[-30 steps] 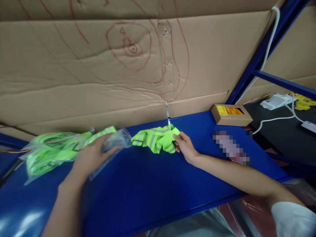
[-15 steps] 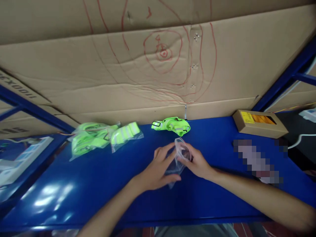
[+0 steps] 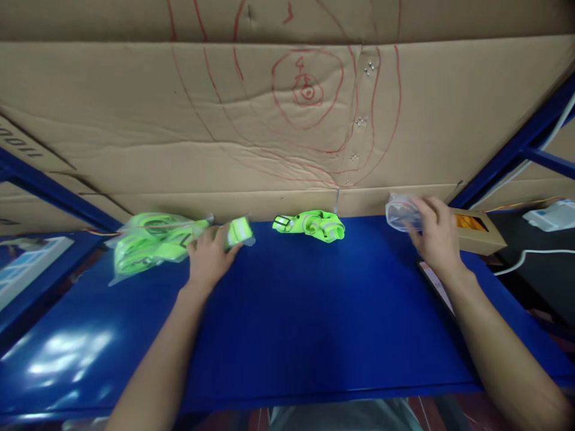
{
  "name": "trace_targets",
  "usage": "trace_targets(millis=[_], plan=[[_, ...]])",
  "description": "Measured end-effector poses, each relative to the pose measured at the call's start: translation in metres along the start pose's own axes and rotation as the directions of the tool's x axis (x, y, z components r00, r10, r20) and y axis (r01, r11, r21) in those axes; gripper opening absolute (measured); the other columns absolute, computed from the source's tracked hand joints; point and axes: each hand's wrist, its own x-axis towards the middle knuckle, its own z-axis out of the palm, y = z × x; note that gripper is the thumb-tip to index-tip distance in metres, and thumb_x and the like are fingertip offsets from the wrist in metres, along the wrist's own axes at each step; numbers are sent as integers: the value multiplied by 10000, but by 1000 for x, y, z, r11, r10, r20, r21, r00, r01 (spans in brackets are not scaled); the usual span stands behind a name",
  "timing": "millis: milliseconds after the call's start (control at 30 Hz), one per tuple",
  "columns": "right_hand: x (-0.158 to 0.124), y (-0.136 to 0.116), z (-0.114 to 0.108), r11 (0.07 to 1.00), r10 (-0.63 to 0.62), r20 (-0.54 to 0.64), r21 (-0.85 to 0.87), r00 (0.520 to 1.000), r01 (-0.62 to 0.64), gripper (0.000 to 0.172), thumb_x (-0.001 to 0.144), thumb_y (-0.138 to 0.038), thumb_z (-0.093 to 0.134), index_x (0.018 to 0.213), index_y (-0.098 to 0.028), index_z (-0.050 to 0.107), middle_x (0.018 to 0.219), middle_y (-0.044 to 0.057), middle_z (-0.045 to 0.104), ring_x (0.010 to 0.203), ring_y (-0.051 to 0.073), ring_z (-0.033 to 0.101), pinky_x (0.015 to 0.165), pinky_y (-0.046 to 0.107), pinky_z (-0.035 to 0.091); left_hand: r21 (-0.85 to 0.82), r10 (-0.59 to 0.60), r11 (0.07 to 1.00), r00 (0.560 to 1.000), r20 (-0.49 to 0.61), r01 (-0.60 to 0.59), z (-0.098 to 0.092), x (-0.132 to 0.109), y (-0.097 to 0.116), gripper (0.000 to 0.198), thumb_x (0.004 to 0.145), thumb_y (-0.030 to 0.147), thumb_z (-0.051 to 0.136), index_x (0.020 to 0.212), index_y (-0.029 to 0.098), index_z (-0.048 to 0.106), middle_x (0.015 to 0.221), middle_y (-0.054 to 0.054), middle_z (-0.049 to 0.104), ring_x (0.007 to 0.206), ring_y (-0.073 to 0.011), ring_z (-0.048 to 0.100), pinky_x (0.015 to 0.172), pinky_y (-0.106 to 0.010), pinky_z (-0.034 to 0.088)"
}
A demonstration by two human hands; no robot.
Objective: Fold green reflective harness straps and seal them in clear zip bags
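My left hand (image 3: 207, 256) rests on a small clear bag holding a folded neon-green reflective band (image 3: 238, 231), fingers curled over it at the back left of the blue table (image 3: 296, 323). My right hand (image 3: 435, 233) grips an empty crumpled clear plastic bag (image 3: 401, 214) at the back right, in front of a cardboard box (image 3: 478, 232). A loose neon-green reflective band (image 3: 312, 224) lies between the hands by the cardboard wall.
A larger clear bag of neon-green bands (image 3: 146, 245) lies left of my left hand. A cardboard wall with red scribbles (image 3: 287, 120) backs the table. Blue rack posts (image 3: 516, 149) rise at the right, with white cables and adapters (image 3: 550, 215) beyond.
Both hands held the empty bag at the table's middle; now the right hand has carried it to the back right and the left hand has reached left onto the small bagged band.
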Motion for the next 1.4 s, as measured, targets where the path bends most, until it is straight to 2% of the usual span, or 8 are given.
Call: trace_targets(millis=[167, 333, 433, 600, 967, 1200, 1300, 1400], plan=[[-19, 10, 7, 997, 71, 511, -58, 857, -48, 1011, 837, -526, 727, 1653, -246, 201, 1704, 222, 190, 1544, 476, 240, 1168, 730, 224, -161, -87, 985, 987, -134, 65, -14, 1, 16, 503, 1047, 477, 371, 1325, 130, 608, 1181, -179, 695, 1054, -336, 653, 922, -450, 473], [-16, -49, -25, 991, -4, 235, 131, 972, -27, 896, 901, -625, 658, 1620, -236, 289, 1702, 213, 204, 1558, 423, 243, 1211, 665, 198, -447, -209, 892, 938, -275, 67, -29, -18, 50, 544, 1079, 457, 259, 1138, 87, 652, 907, -139, 702, 817, -267, 658, 715, -359, 482], [-24, -106, -37, 866, 4, 89, 497, 996, -48, 398, 1013, -436, 572, 1367, -254, 572, 1323, 130, 658, 1242, 277, 625, 1068, 469, 465, -452, 160, 827, 911, -380, -334, -35, -40, 82, 507, 1074, 444, 280, 1277, 125, 617, 1110, -162, 724, 1018, -281, 682, 842, -379, 510], [-52, -167, -25, 369, -43, 468, 828, 882, -422, 340, 1015, -460, 574, 785, -213, 533, 582, -44, 574, 504, 101, 546, 508, 227, 424, -347, 715, 478, 587, -380, -807, -29, -71, 127, 522, 1080, 412, 288, 1492, 138, 454, 1255, -184, 701, 1164, -263, 662, 1003, -391, 454], [-53, -172, -11, 4, -24, 679, 734, 734, -679, 384, 922, -556, 690, 829, -219, 531, 671, -30, 633, 570, 119, 609, 551, 262, 516, -602, 762, 439, 631, -144, -667, -23, -72, 133, 886, 853, 545, 740, 1575, 257, 314, 1577, -233, 417, 1456, -394, 421, 1161, -585, 310], [-50, -164, -7, 36, 9, 622, 782, 783, -622, 393, 961, -595, 612, 1042, -211, 608, 1050, 74, 675, 912, 177, 675, 720, 308, 576, -920, 329, 148, 860, 391, 362, -24, -73, 137, 655, 973, 688, 444, 1386, 208, 610, 1396, -141, 660, 1286, -334, 625, 1103, -500, 482], [-59, -171, -8, 194, -95, 583, 806, 807, -560, 673, 849, -497, 796, 1396, -262, 481, 1393, 118, 566, 1223, 228, 596, 973, 385, 546, -652, 158, -188, 678, 718, 735, -34, -81, 151, 798, 921, 802, 397, 1377, 183, 608, 1318, -154, 703, 1184, -341, 690, 1002, -497, 559], [-68, -180, -5, 102, -262, 662, 742, 702, -662, 907, 795, -431, 858, 1520, -278, 334, 1266, 94, 656, 1061, 207, 682, 905, 379, 578, -598, 255, -284, 660, 706, 750, -44, -83, 160, 809, 926, 806, 366, 1405, 191, 581, 1279, -144, 719, 1195, -338, 681, 1025, -507, 542]])
